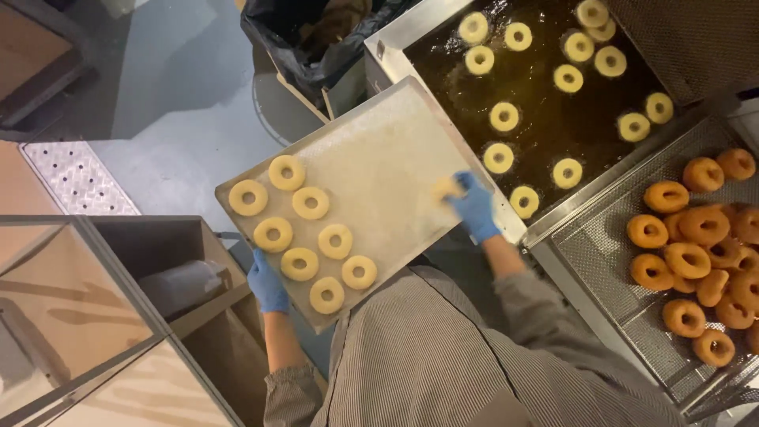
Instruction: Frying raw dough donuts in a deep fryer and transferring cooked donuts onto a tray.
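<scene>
The left hand (pixel 267 285) gripped the tray (pixel 379 158) at its near edge while the right hand (pixel 474 207) pinched 1 raw dough ring (pixel 445 188) by its far corner.

Blue gloves are covering the left hand (pixel 267 283) and right hand (pixel 474 207); pale yellow dough rings (pixel 300 263) are lying on a beige tray (pixel 379 158), golden-brown doughnuts (pixel 686 259) are resting on a silver mesh rack (pixel 601 253), grey pinstriped sleeves (pixel 411 348) showing.
</scene>
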